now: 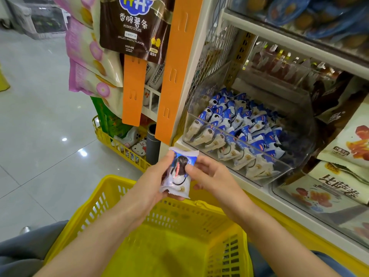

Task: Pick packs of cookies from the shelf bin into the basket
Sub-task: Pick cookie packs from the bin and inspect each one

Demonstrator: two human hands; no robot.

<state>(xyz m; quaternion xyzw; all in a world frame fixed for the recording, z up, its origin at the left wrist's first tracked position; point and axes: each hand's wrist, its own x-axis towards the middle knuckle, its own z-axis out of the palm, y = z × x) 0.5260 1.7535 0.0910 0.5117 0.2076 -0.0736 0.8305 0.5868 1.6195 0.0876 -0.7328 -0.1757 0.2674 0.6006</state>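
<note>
A small blue-and-white foil pack of cookies (177, 174) sits at the centre of the frame. It is held in the air between both hands, above the far rim of the yellow plastic lattice basket (123, 188) that fills the lower middle.

The left hand (153, 176) has its grip closed on the pack's left edge, thumb along the side and fingers curled under and behind. The right hand (207, 174) pinches the right edge, thumb pressed on the printed face and fingers behind. This two-handed hold, with the face turned up to the camera, looks like a check of the pack before it is dropped. Holding it over the basket keeps the drop short.

The pack's long axis runs nearly top to bottom in the frame. One crimped end points towards the shelf above and the other down at the basket, and the upper end leans slightly right.

At centre right, the clear plastic shelf bin (305, 140) tilts its open front towards the person. This keeps the heap of matching blue-and-white packs (239, 124) within easy reach, near the hands.
</note>
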